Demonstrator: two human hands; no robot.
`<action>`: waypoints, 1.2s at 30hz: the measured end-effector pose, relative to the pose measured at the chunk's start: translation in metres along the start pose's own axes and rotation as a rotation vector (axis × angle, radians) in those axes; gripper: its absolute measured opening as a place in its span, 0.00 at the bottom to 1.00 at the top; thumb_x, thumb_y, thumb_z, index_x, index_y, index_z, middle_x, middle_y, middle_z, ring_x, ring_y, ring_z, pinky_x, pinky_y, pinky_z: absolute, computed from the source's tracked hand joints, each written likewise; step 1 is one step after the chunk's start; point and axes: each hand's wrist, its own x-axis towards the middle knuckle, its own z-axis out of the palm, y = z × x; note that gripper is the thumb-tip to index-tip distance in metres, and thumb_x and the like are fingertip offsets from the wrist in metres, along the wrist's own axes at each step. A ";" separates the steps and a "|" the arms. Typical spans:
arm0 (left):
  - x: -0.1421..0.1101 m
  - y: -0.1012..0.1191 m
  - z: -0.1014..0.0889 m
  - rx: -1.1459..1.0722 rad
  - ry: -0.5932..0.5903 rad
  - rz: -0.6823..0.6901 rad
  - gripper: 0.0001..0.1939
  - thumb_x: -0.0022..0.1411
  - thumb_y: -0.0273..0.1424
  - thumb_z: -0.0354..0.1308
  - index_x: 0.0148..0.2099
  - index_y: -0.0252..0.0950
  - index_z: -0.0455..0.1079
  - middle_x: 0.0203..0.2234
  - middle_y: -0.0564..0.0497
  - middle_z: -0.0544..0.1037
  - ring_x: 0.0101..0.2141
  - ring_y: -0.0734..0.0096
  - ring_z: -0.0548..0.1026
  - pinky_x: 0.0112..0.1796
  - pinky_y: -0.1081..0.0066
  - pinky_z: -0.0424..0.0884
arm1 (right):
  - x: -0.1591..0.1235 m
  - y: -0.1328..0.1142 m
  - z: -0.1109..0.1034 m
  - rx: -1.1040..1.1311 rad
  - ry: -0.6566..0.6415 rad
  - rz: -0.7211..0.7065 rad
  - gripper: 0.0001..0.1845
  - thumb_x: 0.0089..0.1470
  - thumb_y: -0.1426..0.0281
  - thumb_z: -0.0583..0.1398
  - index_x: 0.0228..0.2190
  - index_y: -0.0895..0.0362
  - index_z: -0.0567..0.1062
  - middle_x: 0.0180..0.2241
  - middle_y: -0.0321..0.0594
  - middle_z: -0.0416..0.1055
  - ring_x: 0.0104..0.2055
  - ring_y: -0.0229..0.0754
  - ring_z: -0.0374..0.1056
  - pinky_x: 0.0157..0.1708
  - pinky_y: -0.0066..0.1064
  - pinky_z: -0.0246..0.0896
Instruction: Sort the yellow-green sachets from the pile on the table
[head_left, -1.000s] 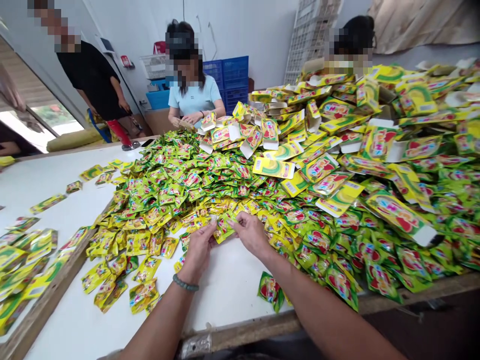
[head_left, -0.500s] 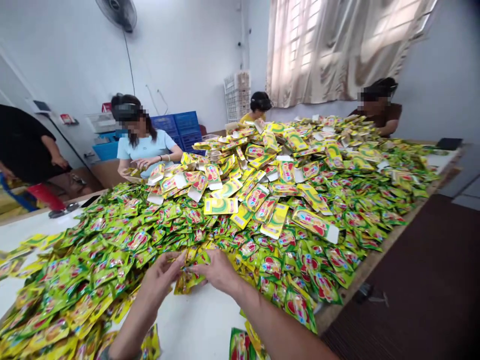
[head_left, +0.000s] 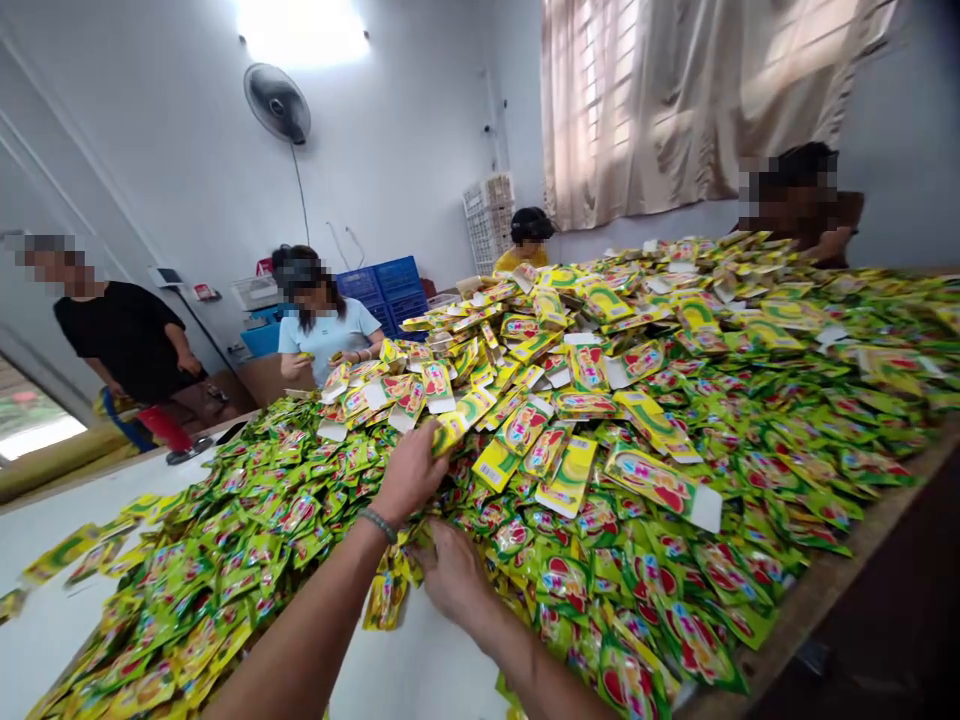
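Our left hand [head_left: 411, 472] pinches the near end of a yellow carton [head_left: 469, 412] beside the carton heap [head_left: 589, 368]; our right hand [head_left: 456, 578] reaches to yellow sachets [head_left: 385, 600] above the white tabletop [head_left: 409, 670], its grip too hidden to tell.

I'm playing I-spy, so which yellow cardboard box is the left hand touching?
The yellow cardboard box at the fingertips of the left hand. The other yellow boxes nearby have no fingers on them.

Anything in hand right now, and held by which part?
Left hand: yellow box, by its near end. Right hand: at the packets; can't tell if it grips one.
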 end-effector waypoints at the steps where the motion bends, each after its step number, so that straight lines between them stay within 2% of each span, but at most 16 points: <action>1: -0.011 -0.006 -0.009 -0.126 0.049 -0.082 0.18 0.55 0.30 0.52 0.49 0.33 0.65 0.34 0.45 0.75 0.34 0.61 0.71 0.35 0.68 0.64 | 0.000 -0.001 -0.003 0.022 -0.001 -0.015 0.06 0.49 0.72 0.58 0.32 0.57 0.72 0.35 0.43 0.74 0.39 0.45 0.69 0.37 0.29 0.58; 3: -0.040 -0.019 -0.026 -0.455 0.091 -0.261 0.15 0.55 0.34 0.54 0.44 0.34 0.67 0.27 0.50 0.74 0.27 0.68 0.70 0.29 0.72 0.63 | 0.001 -0.005 -0.012 0.121 -0.029 -0.044 0.03 0.49 0.72 0.59 0.30 0.56 0.73 0.32 0.40 0.74 0.36 0.43 0.68 0.35 0.28 0.58; 6: -0.095 -0.037 -0.036 -0.823 -0.023 -0.473 0.16 0.51 0.40 0.60 0.38 0.33 0.69 0.25 0.52 0.74 0.25 0.72 0.68 0.27 0.75 0.62 | 0.004 -0.009 -0.024 0.369 -0.066 -0.071 0.06 0.50 0.68 0.59 0.32 0.55 0.73 0.28 0.35 0.73 0.30 0.39 0.67 0.31 0.27 0.58; 9: -0.147 -0.045 -0.028 -0.912 -0.137 -0.594 0.17 0.46 0.39 0.65 0.35 0.32 0.71 0.25 0.51 0.74 0.24 0.74 0.68 0.26 0.76 0.61 | 0.006 -0.010 -0.026 0.511 -0.003 -0.052 0.13 0.52 0.62 0.58 0.37 0.56 0.72 0.26 0.35 0.71 0.27 0.38 0.65 0.29 0.27 0.58; 11: -0.171 -0.045 -0.020 -0.946 -0.178 -0.619 0.17 0.46 0.38 0.65 0.36 0.32 0.71 0.26 0.51 0.74 0.24 0.74 0.68 0.26 0.76 0.62 | 0.006 -0.009 -0.021 0.469 0.018 -0.060 0.15 0.51 0.61 0.58 0.38 0.56 0.72 0.26 0.35 0.71 0.27 0.38 0.64 0.30 0.27 0.58; 13: -0.184 -0.042 -0.014 -1.022 -0.183 -0.640 0.17 0.47 0.38 0.65 0.37 0.32 0.71 0.27 0.51 0.74 0.25 0.74 0.68 0.27 0.76 0.63 | 0.005 -0.008 -0.013 0.355 -0.020 -0.096 0.13 0.51 0.64 0.58 0.38 0.56 0.73 0.28 0.36 0.72 0.29 0.38 0.65 0.32 0.28 0.58; 17: -0.195 -0.039 -0.006 -1.120 -0.163 -0.673 0.17 0.47 0.37 0.65 0.37 0.33 0.71 0.26 0.51 0.74 0.24 0.75 0.67 0.26 0.76 0.62 | 0.002 -0.005 -0.004 0.154 -0.198 -0.131 0.13 0.51 0.68 0.59 0.40 0.57 0.74 0.36 0.41 0.72 0.38 0.41 0.66 0.38 0.29 0.57; 21: -0.201 -0.040 0.000 -1.065 -0.155 -0.646 0.15 0.45 0.36 0.67 0.34 0.34 0.72 0.25 0.52 0.74 0.24 0.75 0.67 0.26 0.77 0.61 | -0.003 -0.002 0.003 -0.028 -0.326 -0.160 0.10 0.48 0.70 0.62 0.36 0.57 0.76 0.36 0.42 0.71 0.40 0.43 0.66 0.38 0.30 0.56; 24: -0.202 -0.042 0.003 -1.058 -0.205 -0.655 0.15 0.44 0.37 0.67 0.33 0.33 0.72 0.23 0.53 0.73 0.22 0.76 0.66 0.24 0.77 0.61 | -0.005 -0.002 0.008 0.029 -0.296 -0.121 0.10 0.45 0.69 0.64 0.34 0.56 0.76 0.33 0.38 0.71 0.37 0.41 0.66 0.35 0.27 0.56; 27: -0.200 -0.045 0.005 -1.128 -0.286 -0.676 0.16 0.44 0.35 0.67 0.35 0.33 0.71 0.23 0.53 0.74 0.22 0.75 0.67 0.24 0.77 0.63 | -0.004 -0.003 0.012 0.187 -0.216 -0.021 0.12 0.46 0.66 0.63 0.35 0.55 0.75 0.29 0.34 0.72 0.31 0.38 0.66 0.30 0.26 0.55; 29: -0.199 -0.046 0.004 -1.188 -0.311 -0.690 0.17 0.44 0.34 0.68 0.35 0.32 0.71 0.24 0.52 0.74 0.22 0.75 0.68 0.25 0.77 0.64 | -0.003 -0.002 0.015 0.201 -0.161 -0.003 0.11 0.47 0.64 0.63 0.34 0.56 0.75 0.27 0.33 0.72 0.29 0.37 0.64 0.29 0.26 0.54; 33: -0.201 -0.043 0.001 -1.353 -0.270 -0.761 0.17 0.45 0.35 0.68 0.35 0.33 0.69 0.24 0.52 0.75 0.21 0.74 0.70 0.25 0.74 0.67 | -0.005 0.000 0.023 0.114 -0.093 -0.137 0.08 0.47 0.64 0.64 0.28 0.57 0.77 0.28 0.36 0.71 0.33 0.39 0.63 0.35 0.28 0.55; 36: -0.204 -0.041 -0.002 -1.425 -0.223 -0.806 0.17 0.45 0.35 0.68 0.35 0.34 0.69 0.24 0.52 0.75 0.21 0.74 0.70 0.25 0.73 0.67 | -0.008 0.000 0.024 0.096 -0.128 -0.238 0.08 0.49 0.63 0.63 0.25 0.55 0.78 0.34 0.40 0.71 0.42 0.42 0.60 0.44 0.33 0.55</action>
